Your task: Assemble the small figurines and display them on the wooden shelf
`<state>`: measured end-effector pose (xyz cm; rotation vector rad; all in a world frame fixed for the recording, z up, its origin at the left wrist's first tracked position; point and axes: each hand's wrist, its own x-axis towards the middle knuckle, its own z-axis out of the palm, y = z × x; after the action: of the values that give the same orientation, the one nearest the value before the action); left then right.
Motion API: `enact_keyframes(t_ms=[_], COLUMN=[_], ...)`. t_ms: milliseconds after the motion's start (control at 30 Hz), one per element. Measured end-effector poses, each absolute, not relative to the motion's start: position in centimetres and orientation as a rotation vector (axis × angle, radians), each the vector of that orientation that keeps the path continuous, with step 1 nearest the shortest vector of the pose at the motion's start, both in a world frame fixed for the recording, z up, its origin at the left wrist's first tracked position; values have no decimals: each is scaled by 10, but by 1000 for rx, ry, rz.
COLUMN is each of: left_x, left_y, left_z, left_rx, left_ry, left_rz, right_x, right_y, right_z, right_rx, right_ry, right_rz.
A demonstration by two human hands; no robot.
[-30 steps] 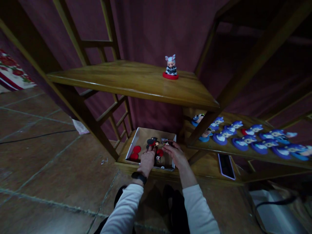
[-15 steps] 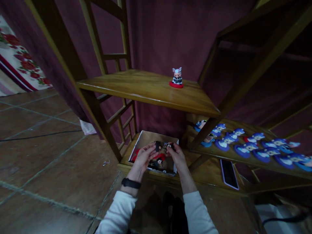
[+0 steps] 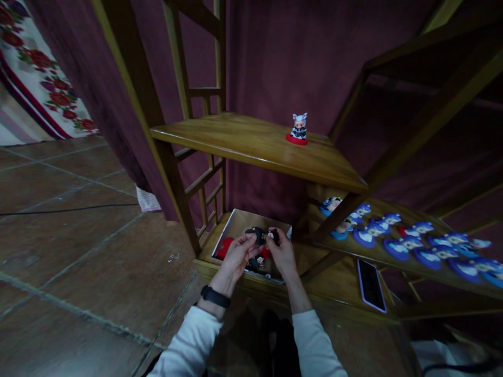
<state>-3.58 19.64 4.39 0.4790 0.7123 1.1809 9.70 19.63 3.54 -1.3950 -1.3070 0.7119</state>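
Gripping a black disc in the left hand and a small dark figurine in the right hand, over the box.
Disc just left of the figurine, touching or apart impossible to tell; figurine's long axis seemingly sideways, toward the disc. Both partly covered by the grip; red pieces and another figurine in the box, dim, half hidden.

A wooden upper shelf bears one figurine on a red base, toward its right end. On the lowest shelf sit an open box and, farther right, a phone. Mostly blue figurines line the right-hand shelf in rows.
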Motion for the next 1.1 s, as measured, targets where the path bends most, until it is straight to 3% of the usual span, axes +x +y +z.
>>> enact_keyframes(t_ms=[1100], left_x=[-26], left_y=[189], left_z=[32], left_rx=[570], left_ry=[974], left_rz=[1296], right_x=[95], right_y=[185], right_z=[48], right_rx=[-1437], right_ry=[-1932], right_rz=[358])
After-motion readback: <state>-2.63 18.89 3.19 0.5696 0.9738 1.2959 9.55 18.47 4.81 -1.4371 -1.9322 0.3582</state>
